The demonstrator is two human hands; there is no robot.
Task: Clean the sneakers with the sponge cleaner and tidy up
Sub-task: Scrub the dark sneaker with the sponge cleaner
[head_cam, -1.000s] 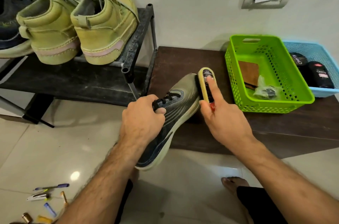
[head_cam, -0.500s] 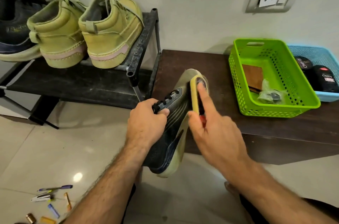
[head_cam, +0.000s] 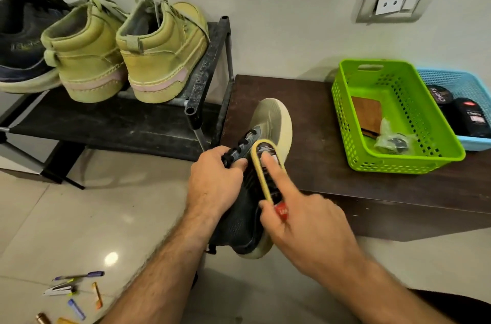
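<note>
A dark blue sneaker (head_cam: 268,122) with a pale toe and sole leans toe-up against the edge of the dark wooden bench (head_cam: 305,111). My left hand (head_cam: 215,183) grips it at the laces. My right hand (head_cam: 305,228) holds the yellow-rimmed sponge cleaner (head_cam: 261,164) flat against the shoe's side, index finger stretched along its back. On the black shoe rack (head_cam: 132,124) stand two olive high-top sneakers (head_cam: 119,53) and a dark sneaker (head_cam: 24,42).
A green basket (head_cam: 372,153) holding a brown board and a small plastic bag sits on the bench, with a blue basket (head_cam: 451,79) of black polish containers behind it. Pens and small items (head_cam: 74,294) lie scattered on the tiled floor at lower left.
The sponge cleaner has slid down from the sneaker's toe to its middle side. The shoe has tilted more upright, and the view has moved closer.
</note>
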